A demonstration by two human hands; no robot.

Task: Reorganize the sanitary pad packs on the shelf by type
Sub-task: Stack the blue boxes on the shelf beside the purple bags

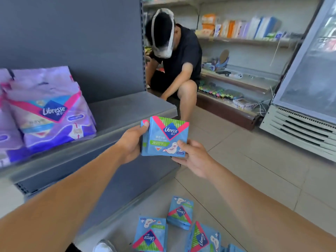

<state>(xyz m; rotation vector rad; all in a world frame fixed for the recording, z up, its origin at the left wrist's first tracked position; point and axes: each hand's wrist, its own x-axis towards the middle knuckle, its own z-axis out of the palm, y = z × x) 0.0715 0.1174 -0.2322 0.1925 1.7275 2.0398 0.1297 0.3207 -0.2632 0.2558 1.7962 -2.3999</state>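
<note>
Both my hands hold a small stack of blue Libresse pad packs (166,137) upright in front of the grey shelf (127,110). My left hand (131,142) grips the stack's left edge, thumb on top. My right hand (192,157) pinches its lower right corner. Purple Libresse packs (49,113) stand on the shelf's left part. Several more blue packs (180,212) lie on the lower ledge below my arms.
A crouching person (178,57) in black wearing a head strap is behind the shelf's right end. Further shelves with goods (245,40) line the back wall. A glass-door cooler (309,88) stands at the right. Tiled floor (263,160) stretches between them.
</note>
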